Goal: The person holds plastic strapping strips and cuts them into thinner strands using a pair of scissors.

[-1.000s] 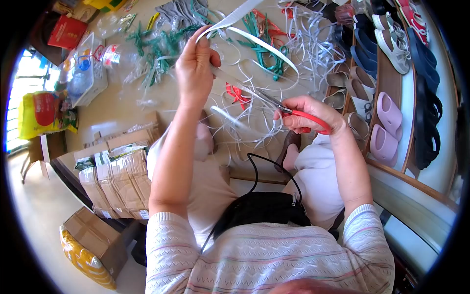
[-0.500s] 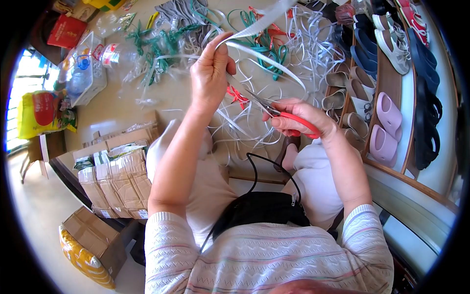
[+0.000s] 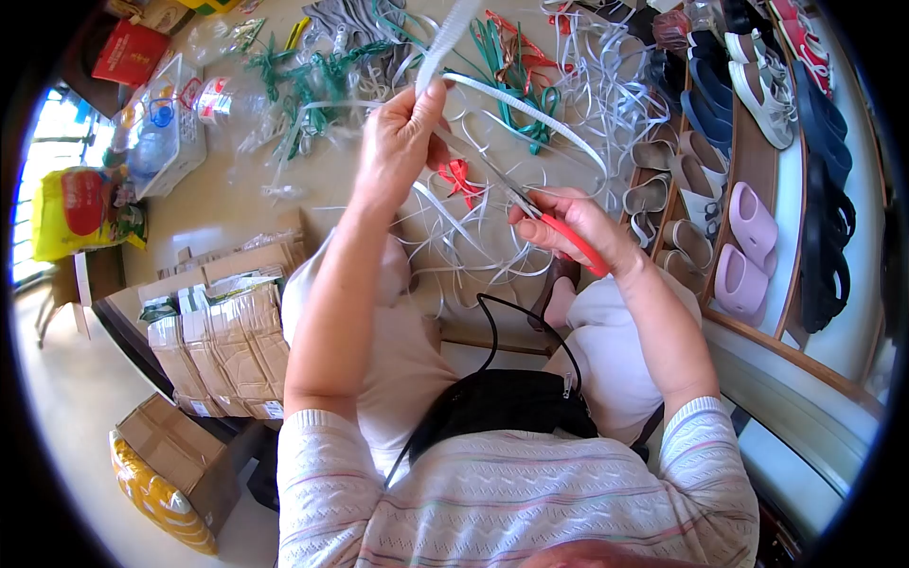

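My left hand [image 3: 398,142] is closed, pinching a white ribbed plastic strap [image 3: 443,47] between thumb and fingers. One part of the strap rises past the top edge of view, and another length curves away to the right. In my right hand [image 3: 578,232] is a pair of scissors [image 3: 579,244] with red handles. Their metal blades point up and left toward my left hand, and they look nearly together. Where the tips end near my left fingers is hard to make out. Below the hands, loose white strips [image 3: 454,227] and a red knotted strip [image 3: 460,180] lie on the floor.
Green straps [image 3: 327,85] and a heap of white strips [image 3: 606,85] lie ahead. At right stands a shoe rack [image 3: 705,180] with slippers. At left are taped cardboard boxes [image 3: 222,350] and a white basket [image 3: 175,142] of bottles. A black bag [image 3: 502,407] rests on my lap.
My left hand has shifted slightly left and down, and the upper strap now stands steeper. The scissors have turned a little, their blades now closer together and handles lower.
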